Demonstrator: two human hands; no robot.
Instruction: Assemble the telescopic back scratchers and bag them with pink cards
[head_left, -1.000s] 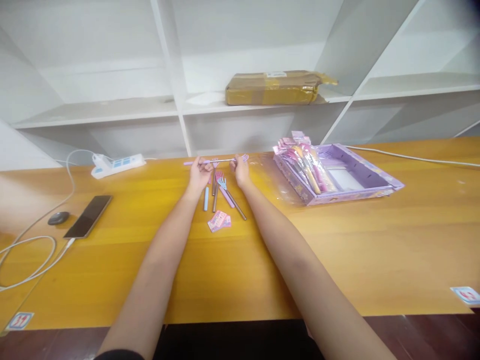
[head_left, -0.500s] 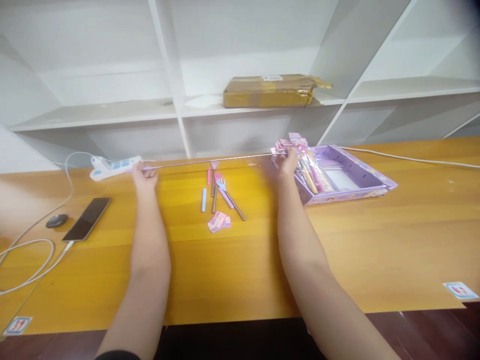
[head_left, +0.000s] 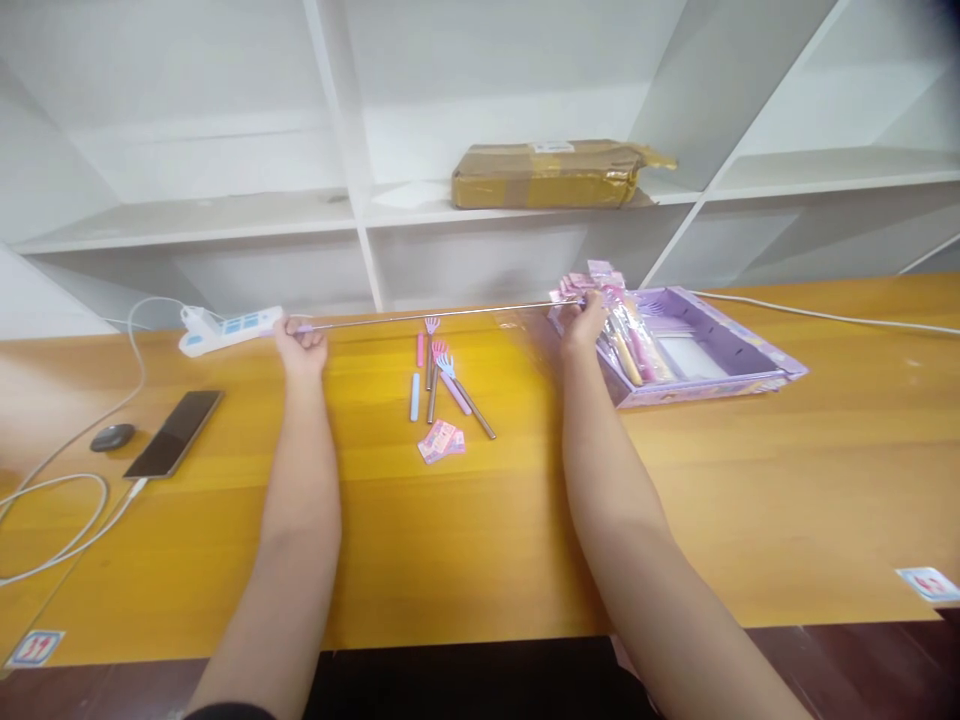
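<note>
Stretched between my two hands is a telescopic back scratcher (head_left: 442, 313), its thin metal rod drawn out long above the table. My left hand (head_left: 301, 346) is closed around its purple handle. At the other end, my right hand (head_left: 585, 322) grips the rod by its head, which my fingers mostly hide. Between my forearms lie several back scratcher parts: a blue claw head on a metal rod (head_left: 472, 405), a pink claw head (head_left: 439, 350), a purple claw head (head_left: 432, 325), a blue handle (head_left: 415, 397) and a pink handle (head_left: 421, 350). Small printed cards (head_left: 441, 441) lie nearer me.
A purple display box (head_left: 712, 385) with bagged back scratchers (head_left: 630, 340) stands beside my right hand. On the left are a power strip (head_left: 232, 330), a phone (head_left: 176, 432) and a black mouse (head_left: 112, 437). A taped carton (head_left: 547, 175) sits on the shelf behind.
My hands have moved far apart, left hand leftward and right hand rightward to the display box. The rod between them has lengthened greatly; over the last half second it stays about the same.
</note>
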